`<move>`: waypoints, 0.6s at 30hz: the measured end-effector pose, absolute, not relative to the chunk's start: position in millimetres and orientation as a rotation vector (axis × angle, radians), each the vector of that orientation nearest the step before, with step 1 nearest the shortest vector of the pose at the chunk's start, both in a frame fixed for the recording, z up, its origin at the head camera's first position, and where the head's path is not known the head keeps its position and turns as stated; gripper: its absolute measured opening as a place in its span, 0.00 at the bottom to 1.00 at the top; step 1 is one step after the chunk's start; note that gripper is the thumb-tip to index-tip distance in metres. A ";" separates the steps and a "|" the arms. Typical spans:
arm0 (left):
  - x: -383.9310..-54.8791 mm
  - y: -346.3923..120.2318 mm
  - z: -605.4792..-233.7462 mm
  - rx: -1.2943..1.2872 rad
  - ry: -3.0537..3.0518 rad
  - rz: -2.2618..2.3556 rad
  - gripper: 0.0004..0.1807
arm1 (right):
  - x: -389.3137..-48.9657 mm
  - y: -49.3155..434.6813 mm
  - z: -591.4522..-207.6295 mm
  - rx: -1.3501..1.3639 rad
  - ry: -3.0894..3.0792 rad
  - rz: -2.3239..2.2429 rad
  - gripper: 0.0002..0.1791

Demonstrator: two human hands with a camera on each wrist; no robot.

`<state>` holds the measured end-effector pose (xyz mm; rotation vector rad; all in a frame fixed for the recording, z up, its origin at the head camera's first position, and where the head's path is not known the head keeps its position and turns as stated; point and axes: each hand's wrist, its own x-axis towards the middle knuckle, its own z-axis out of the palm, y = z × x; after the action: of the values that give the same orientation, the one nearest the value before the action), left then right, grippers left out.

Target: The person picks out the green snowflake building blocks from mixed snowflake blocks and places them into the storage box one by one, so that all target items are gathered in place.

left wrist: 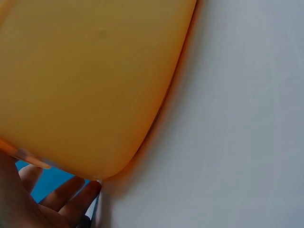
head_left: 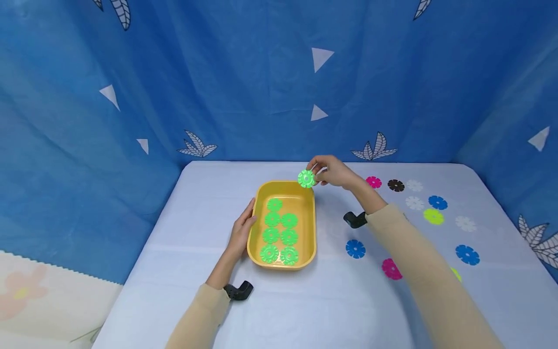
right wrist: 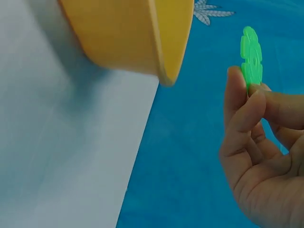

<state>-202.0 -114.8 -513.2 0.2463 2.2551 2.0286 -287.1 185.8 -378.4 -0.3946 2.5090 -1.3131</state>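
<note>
A yellow plastic box (head_left: 283, 189) sits on the table with several green notched plastic discs (head_left: 289, 221) lying in rows inside. My left hand (head_left: 241, 230) holds the box at its left side, the thumb by the rim; in the left wrist view its fingers (left wrist: 71, 194) lie against the outer wall. Over the box's far right corner, my right hand (head_left: 333, 172) pinches another green disc (head_left: 306, 179) between thumb and fingers. The right wrist view shows that disc edge-on (right wrist: 251, 57), held upright above the fingertips and apart from the box.
Right of the box, loose discs lie scattered: blue (head_left: 355, 248), pink (head_left: 392, 269), yellow (head_left: 433, 216), white (head_left: 465, 223) and black (head_left: 395, 185). The right forearm (head_left: 418, 261) passes over some of them. A blue curtain (head_left: 261, 97) hangs behind the white table (head_left: 196, 194).
</note>
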 end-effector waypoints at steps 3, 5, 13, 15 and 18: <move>-202.3 -113.7 -513.0 0.248 2.252 2.039 0.29 | -292.9 172.2 -379.8 -0.478 2.472 -1.242 0.14; -202.2 -113.7 -512.7 0.252 2.239 2.043 0.29 | -296.4 165.4 -382.7 -0.527 2.450 -1.198 0.14; -205.8 -107.5 -511.6 0.259 2.241 2.052 0.29 | -304.8 151.5 -392.7 -0.623 2.395 -1.104 0.15; -205.2 -109.3 -512.3 0.254 2.247 2.047 0.29 | -304.6 146.5 -395.8 -0.650 2.406 -1.068 0.15; -203.8 -112.4 -513.0 0.234 2.243 2.042 0.29 | -305.0 140.8 -401.4 -0.673 2.427 -1.008 0.17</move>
<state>-203.8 -112.4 -513.0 0.2343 2.2431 2.0417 -305.0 140.8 -401.4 -0.6727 2.4273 -1.0080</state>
